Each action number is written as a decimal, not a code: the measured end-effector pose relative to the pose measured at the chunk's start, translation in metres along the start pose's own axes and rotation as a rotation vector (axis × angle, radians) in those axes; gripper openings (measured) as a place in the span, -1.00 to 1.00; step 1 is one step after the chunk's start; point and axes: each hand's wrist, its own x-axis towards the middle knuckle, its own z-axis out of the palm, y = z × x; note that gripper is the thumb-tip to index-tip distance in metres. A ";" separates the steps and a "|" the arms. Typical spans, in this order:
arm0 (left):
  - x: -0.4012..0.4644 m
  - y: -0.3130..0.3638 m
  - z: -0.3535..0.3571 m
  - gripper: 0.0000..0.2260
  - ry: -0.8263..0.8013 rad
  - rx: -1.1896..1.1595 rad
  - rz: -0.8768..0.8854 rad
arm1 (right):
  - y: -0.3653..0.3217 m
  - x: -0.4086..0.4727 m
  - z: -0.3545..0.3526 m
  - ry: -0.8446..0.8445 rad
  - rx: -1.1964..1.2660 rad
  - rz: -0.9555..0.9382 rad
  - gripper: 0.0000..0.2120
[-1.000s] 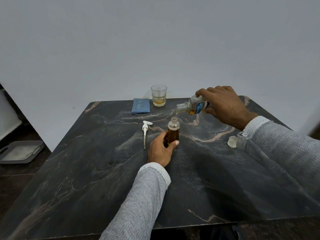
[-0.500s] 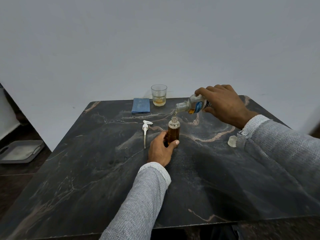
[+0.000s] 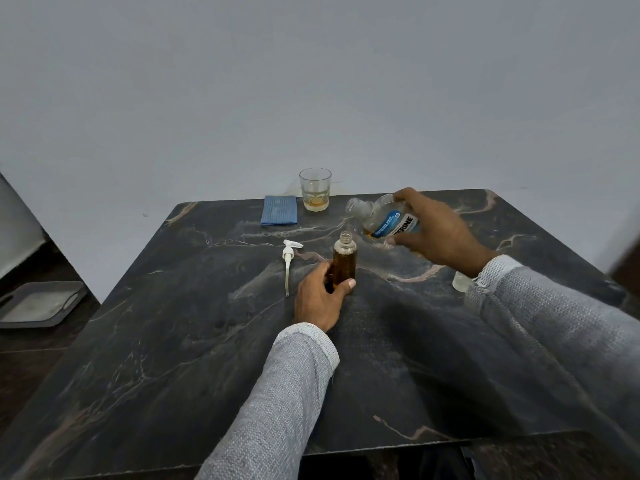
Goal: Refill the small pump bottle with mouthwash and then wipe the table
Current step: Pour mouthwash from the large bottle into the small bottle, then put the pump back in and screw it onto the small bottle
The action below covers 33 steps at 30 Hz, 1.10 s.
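The small pump bottle [image 3: 344, 259] stands upright and uncapped at the table's middle, filled with amber liquid almost to its neck. My left hand [image 3: 320, 299] grips its lower part. My right hand [image 3: 436, 233] holds the clear mouthwash bottle [image 3: 382, 216] with a blue label, tilted neck-up to the left, above and right of the small bottle; no stream runs from it. The white pump head [image 3: 288, 258] with its tube lies flat on the table left of the small bottle. A folded blue cloth [image 3: 279, 210] lies at the far edge.
A drinking glass [image 3: 315, 190] with a little amber liquid stands by the cloth at the far edge. A small clear cap [image 3: 460, 281] sits by my right sleeve. The dark marble table [image 3: 173, 341] meets a white wall. A grey tray [image 3: 38, 304] lies on the floor at left.
My right hand has lifted the mouthwash bottle's neck away from the small bottle's mouth and turned it upward; the pouring has stopped. My left hand still holds the small bottle in place.
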 end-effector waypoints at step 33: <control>-0.004 0.005 0.000 -0.55 0.009 0.012 0.041 | 0.044 -0.093 0.036 0.187 0.964 0.419 -0.40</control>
